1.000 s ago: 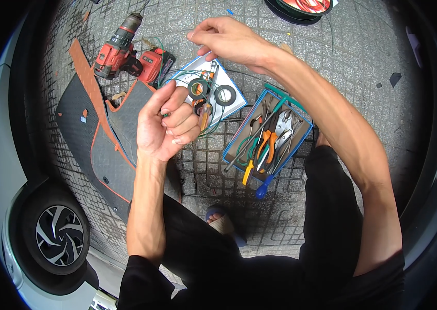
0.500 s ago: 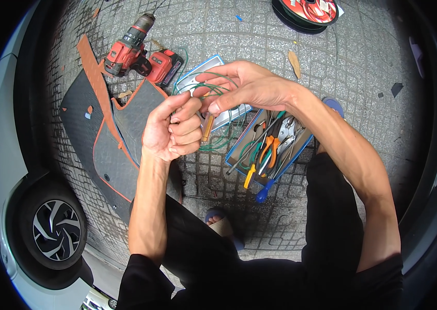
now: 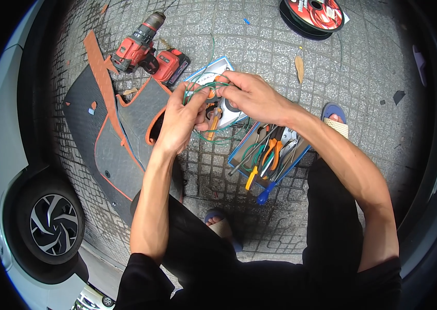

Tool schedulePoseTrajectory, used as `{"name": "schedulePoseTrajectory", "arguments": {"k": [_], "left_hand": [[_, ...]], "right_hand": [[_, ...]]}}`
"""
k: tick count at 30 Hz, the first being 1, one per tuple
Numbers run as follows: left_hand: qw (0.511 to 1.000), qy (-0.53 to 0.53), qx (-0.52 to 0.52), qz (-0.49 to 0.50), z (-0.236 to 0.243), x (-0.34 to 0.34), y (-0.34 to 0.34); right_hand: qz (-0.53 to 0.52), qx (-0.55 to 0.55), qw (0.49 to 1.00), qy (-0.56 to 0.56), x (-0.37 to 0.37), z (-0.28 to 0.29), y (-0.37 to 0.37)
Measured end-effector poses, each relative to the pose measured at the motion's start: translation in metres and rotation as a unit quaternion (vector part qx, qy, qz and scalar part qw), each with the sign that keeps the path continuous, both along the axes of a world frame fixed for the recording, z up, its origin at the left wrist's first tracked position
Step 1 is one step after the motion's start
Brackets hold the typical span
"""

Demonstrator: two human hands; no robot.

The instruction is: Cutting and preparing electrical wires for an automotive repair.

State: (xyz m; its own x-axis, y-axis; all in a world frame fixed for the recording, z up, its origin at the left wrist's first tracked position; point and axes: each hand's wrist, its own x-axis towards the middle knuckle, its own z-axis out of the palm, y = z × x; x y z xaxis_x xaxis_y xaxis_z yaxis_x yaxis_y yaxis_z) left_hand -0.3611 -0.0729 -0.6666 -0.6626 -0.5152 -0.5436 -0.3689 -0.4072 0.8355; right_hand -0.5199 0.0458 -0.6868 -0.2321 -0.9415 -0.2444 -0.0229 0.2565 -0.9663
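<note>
Thin green line, like cord or wire (image 3: 204, 89), is looped between my two hands. My left hand (image 3: 178, 123) is closed, thumb and fingertips pinching the strands. From the other side my right hand (image 3: 260, 99) meets it, its fingertips closed on the same loops. Beneath them lies a blue-edged white box lid (image 3: 220, 63), which the hands partly cover. Close to my left fingers is an amber-handled screwdriver (image 3: 213, 126); whether they touch it I cannot tell. More green line trails below the lid.
A blue-edged box of hand tools (image 3: 275, 175) with pliers and screwdrivers lies by my right forearm. Beyond are a red cordless drill (image 3: 141, 44) and a spool (image 3: 311, 31). Orange-edged black mats (image 3: 141, 119) lie at left, near a car wheel (image 3: 57, 225).
My right hand's spread fingers have closed on the green line and come up against my left. My left hand has turned over from a loose fist into a pinch.
</note>
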Motion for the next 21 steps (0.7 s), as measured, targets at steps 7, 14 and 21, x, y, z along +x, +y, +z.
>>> {"name": "schedulePoseTrajectory", "arguments": {"k": [7,14,21], "left_hand": [[0.979,-0.026,-0.033,-0.197,0.008,0.0,0.0],[0.974,-0.027,0.209,-0.077,0.001,0.001,0.002],[0.964,-0.067,0.22,-0.135,0.008,-0.003,0.002]], "right_hand": [[0.069,0.034,0.996,-0.033,-0.011,-0.014,0.005],[-0.058,-0.067,0.977,0.193,0.0,-0.012,0.021],[0.102,-0.068,0.926,0.358,-0.006,0.004,0.025]]}}
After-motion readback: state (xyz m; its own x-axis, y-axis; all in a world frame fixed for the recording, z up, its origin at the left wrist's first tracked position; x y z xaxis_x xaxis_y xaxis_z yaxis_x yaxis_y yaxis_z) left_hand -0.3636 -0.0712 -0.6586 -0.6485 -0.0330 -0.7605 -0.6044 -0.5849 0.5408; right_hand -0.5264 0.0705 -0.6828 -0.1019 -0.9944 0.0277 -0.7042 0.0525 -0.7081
